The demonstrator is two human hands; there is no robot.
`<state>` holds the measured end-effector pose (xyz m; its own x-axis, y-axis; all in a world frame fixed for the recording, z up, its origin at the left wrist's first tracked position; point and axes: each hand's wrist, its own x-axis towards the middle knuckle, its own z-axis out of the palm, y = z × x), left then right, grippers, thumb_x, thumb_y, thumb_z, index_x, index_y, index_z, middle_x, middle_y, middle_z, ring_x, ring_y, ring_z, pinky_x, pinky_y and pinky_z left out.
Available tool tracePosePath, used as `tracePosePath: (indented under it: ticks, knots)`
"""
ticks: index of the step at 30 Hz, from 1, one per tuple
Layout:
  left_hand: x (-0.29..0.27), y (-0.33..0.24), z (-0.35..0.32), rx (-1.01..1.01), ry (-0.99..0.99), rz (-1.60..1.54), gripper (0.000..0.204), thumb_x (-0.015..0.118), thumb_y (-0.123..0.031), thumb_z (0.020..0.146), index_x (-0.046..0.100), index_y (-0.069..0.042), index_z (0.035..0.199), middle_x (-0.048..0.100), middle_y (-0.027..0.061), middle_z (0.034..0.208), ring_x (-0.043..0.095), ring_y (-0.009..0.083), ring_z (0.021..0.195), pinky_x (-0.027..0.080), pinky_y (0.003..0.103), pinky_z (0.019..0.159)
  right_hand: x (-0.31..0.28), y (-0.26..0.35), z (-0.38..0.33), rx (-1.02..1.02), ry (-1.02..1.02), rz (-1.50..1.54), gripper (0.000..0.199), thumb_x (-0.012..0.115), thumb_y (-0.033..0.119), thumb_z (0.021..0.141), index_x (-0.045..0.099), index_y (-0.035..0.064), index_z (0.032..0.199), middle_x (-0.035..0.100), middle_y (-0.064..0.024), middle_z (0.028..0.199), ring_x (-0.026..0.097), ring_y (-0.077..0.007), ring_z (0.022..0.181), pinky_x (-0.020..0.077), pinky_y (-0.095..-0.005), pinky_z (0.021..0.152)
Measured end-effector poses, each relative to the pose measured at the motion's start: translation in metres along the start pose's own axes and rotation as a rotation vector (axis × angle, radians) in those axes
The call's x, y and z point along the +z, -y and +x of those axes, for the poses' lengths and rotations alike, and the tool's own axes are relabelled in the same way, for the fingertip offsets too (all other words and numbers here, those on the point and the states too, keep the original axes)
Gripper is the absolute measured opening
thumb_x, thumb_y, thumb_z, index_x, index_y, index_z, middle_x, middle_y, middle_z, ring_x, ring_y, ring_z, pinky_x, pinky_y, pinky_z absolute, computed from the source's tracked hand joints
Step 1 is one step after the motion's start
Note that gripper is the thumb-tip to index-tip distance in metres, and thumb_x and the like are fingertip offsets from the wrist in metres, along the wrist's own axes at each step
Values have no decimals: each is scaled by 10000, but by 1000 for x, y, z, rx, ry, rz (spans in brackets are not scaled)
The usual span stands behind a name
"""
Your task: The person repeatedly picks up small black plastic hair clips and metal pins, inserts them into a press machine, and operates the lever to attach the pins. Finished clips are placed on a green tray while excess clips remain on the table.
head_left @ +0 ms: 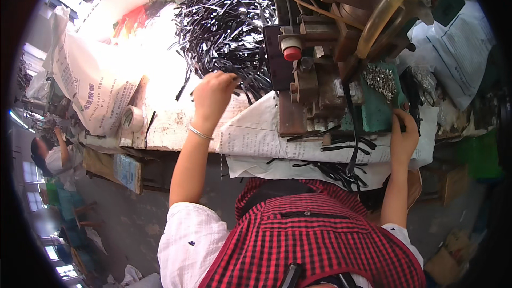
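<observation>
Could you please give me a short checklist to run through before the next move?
1. Left hand away from the machine: ok, it is at the near edge of the pile of black strips.
2. Left fingers holding a strip: cannot tell.
3. Right hand at the green tray: ok, by its right edge.
4. Small metal parts in the tray: ok, heaped toward its far end.
5. Red button uncovered: ok.
6. Table edge free of loose strips: not ok, several lie there in front of the machine.

Left hand (214, 93) by heaped black strips (224, 26), right hand (406, 134) at green tray (376, 114).
</observation>
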<state>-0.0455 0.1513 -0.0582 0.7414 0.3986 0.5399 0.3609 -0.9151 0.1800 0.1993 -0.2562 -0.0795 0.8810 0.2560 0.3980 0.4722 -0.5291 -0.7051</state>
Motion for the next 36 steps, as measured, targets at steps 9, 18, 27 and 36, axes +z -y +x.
tracePosePath:
  ticks: [9, 18, 27, 36]
  knots:
    - [15, 177, -37, -753, -175, 168, 256, 647, -298, 980, 735, -74, 894, 724, 133, 799, 668, 356, 714, 504, 444, 641, -34, -16, -36, 116, -106, 87, 143, 703, 7, 934, 738, 0, 1073, 734, -91, 1023, 677, -188, 950, 517, -313, 887]
    - [42, 88, -26, -459, -324, 166, 228, 570, -212, 1046, 760, -94, 1089, 737, 81, 1009, 698, 304, 863, 537, 393, 726, 39, 133, 42, -415, -11, 384, 128, 741, 20, 843, 751, 39, 969, 742, -117, 977, 707, -288, 924, 537, -364, 835]
    - [-22, -62, -7, -491, -604, -943, 165, 566, -55, 1053, 630, 20, 1185, 686, 76, 920, 622, 93, 783, 526, 221, 663, 62, 141, 16, 33, 155, 991, 414, 746, -13, 881, 599, -6, 1268, 717, -86, 1106, 685, -136, 1012, 520, -265, 896]
    - [-47, -181, 18, 573, -304, -509, 255, 751, 22, 749, 762, -6, 1002, 733, 174, 1065, 671, 223, 716, 539, 317, 616, 0, 157, 15, -119, 476, 699, 555, 670, -4, 916, 526, -6, 1452, 660, -134, 1349, 622, -206, 1249, 459, -342, 1083]
